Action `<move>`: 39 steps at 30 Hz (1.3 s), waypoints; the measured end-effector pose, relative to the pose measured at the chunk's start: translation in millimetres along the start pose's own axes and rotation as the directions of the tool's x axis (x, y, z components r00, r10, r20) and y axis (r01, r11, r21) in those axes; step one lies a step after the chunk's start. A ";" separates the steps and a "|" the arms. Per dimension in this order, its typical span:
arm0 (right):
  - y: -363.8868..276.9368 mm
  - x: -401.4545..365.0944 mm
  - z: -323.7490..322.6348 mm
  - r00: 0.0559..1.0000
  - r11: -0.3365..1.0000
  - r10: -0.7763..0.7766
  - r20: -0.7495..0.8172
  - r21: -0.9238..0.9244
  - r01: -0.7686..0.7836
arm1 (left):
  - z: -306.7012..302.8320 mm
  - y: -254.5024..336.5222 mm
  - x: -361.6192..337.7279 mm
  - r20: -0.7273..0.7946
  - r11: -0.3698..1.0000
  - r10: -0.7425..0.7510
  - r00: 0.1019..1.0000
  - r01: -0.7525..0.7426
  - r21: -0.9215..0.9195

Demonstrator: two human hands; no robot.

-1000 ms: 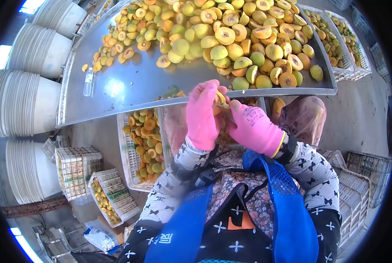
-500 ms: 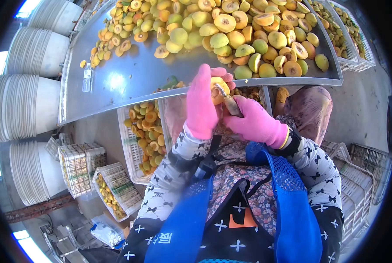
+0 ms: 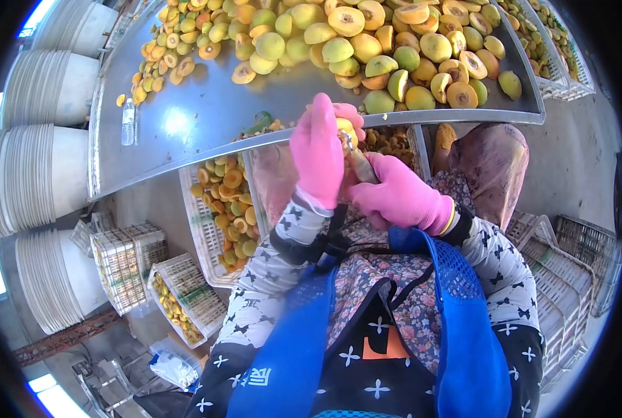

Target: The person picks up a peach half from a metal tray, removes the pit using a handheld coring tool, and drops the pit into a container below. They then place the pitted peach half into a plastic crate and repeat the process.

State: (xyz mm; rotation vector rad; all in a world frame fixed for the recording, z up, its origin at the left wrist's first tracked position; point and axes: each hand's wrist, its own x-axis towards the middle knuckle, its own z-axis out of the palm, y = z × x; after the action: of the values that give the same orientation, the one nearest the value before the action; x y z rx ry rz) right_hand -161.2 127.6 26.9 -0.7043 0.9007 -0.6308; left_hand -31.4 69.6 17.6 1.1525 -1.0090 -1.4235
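Since half a second ago the fruit (image 3: 346,128) has slid further behind the left hand (image 3: 317,152), and only a yellow sliver of it shows past the pink glove; both hands sit a touch higher against the table's edge. Left fingers are curled closed around that fruit, thumb side hidden; the right hand (image 3: 403,196) is fisted on a short tool (image 3: 360,165), its tip pressed into the fruit. Just behind the hands runs the rim of the steel table (image 3: 199,118), piled with a heap of whole and halved fruit (image 3: 366,42); a water bottle (image 3: 128,121) lies on its bare left part. Under the table a white crate (image 3: 194,221) holds halved fruit, and another crate (image 3: 416,148) is partly blocked by the gloves; stacked white tubs (image 3: 39,174) stand far left.
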 end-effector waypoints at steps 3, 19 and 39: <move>14.5 6.8 -6.8 0.975 0.928 -0.187 -0.121 -0.347 0.135 | -7.1 0.7 7.3 0.106 0.985 -0.173 0.979 0.172 0.022; 10.5 2.9 -16.3 0.997 0.982 0.073 -0.040 -0.173 -0.079 | -14.5 -12.9 8.3 0.198 0.984 -0.168 0.966 0.150 0.098; 13.9 13.6 -19.5 0.995 0.986 0.087 0.055 -0.146 -0.078 | -10.2 -22.6 -8.0 -0.038 0.901 -0.260 0.965 0.228 -0.369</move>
State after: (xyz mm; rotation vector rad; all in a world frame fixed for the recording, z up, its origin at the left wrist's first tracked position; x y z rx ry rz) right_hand -168.8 120.7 1.3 -0.8072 0.9204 -0.4710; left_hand -25.4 80.8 -5.1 1.0787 -0.5200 -1.6603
